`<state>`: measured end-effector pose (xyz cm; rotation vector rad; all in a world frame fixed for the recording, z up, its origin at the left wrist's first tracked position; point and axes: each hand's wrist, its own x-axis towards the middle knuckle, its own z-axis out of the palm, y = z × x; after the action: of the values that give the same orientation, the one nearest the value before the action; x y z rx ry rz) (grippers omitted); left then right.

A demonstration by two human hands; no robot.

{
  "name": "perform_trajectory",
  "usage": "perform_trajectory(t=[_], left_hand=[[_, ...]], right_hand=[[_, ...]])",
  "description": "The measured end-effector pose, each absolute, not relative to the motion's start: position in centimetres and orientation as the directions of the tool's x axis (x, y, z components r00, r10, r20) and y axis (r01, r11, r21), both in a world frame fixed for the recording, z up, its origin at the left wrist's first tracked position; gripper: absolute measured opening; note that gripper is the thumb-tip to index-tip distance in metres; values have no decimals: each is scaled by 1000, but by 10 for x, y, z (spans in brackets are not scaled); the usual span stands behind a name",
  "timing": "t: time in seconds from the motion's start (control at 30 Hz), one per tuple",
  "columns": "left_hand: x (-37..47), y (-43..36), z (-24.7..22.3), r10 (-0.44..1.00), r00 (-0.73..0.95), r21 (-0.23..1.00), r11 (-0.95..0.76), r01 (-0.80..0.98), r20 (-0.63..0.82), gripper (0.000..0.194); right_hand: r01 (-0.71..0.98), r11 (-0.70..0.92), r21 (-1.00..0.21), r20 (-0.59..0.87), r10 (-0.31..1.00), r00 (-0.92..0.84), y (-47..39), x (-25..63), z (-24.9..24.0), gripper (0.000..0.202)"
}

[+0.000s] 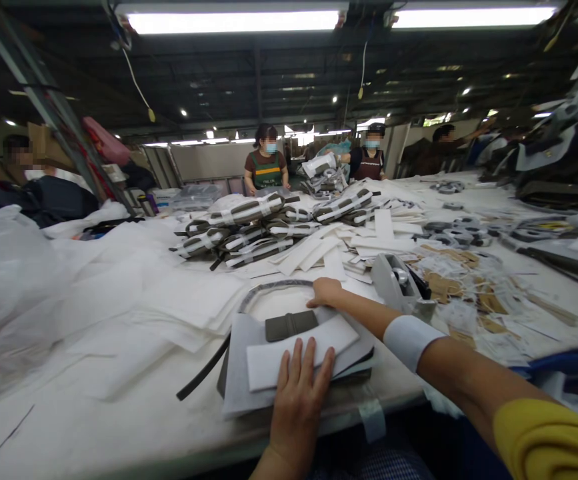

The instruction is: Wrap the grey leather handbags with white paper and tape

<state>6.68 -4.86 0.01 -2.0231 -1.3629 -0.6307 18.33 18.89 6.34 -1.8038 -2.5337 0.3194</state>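
Note:
A flat bag-like piece (363,377) in olive-grey lies near the table's front edge, with a thin whitish sheet (239,373) over it. On that sheet rest a white foam strip (263,367) and a folded olive-grey piece (291,325). My left hand (299,387) presses flat on the foam strip, fingers stretched out. Beyond it, my right hand (326,292) closes on the right end of a curved, wrapped handle (269,285) that arches away from the piece. A dark strap (203,370) sticks out to the left.
White sheets (169,287) spread across the left. Wrapped straps (253,230) are piled at the centre, beside white strips (313,250). A grey tape dispenser (393,280) and brown tags (443,287) lie right. Two masked co-workers (267,170) stand across the table.

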Motion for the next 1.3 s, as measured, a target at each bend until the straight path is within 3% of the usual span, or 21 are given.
perform_trajectory(t=[0.1, 0.2, 0.43, 0.63, 0.87, 1.03, 1.17, 1.3], left_hand=[[67, -48, -1, 629, 351, -211, -288, 934, 694, 50], [66, -48, -2, 633, 353, -209, -293, 933, 689, 50], [64, -46, -1, 664, 369, -222, -299, 928, 650, 55], [62, -47, 6, 663, 386, -236, -309, 921, 641, 56], [61, -44, 0, 676, 381, -216, -319, 923, 631, 62], [62, -45, 1, 701, 380, -193, -334, 923, 603, 63], [61, -47, 10, 725, 394, -185, -354, 917, 565, 62], [61, -46, 13, 730, 397, -168, -369, 914, 556, 59]], right_hand=[[949, 199, -246, -180, 952, -247, 195, 191, 64, 46], [903, 162, -398, -191, 948, -254, 195, 200, 65, 33], [595, 160, -788, -64, 939, -338, 178, 225, 73, 30], [359, 191, -914, 57, 934, -352, 174, 234, 78, 37], [216, 300, -929, 218, 917, -335, 171, 231, 96, 40], [239, 391, -889, 284, 879, -383, 135, 248, 108, 36], [386, 511, -768, 281, 810, -514, 85, 272, 105, 29], [411, 759, -506, 344, 614, -710, 44, 287, 84, 41]])
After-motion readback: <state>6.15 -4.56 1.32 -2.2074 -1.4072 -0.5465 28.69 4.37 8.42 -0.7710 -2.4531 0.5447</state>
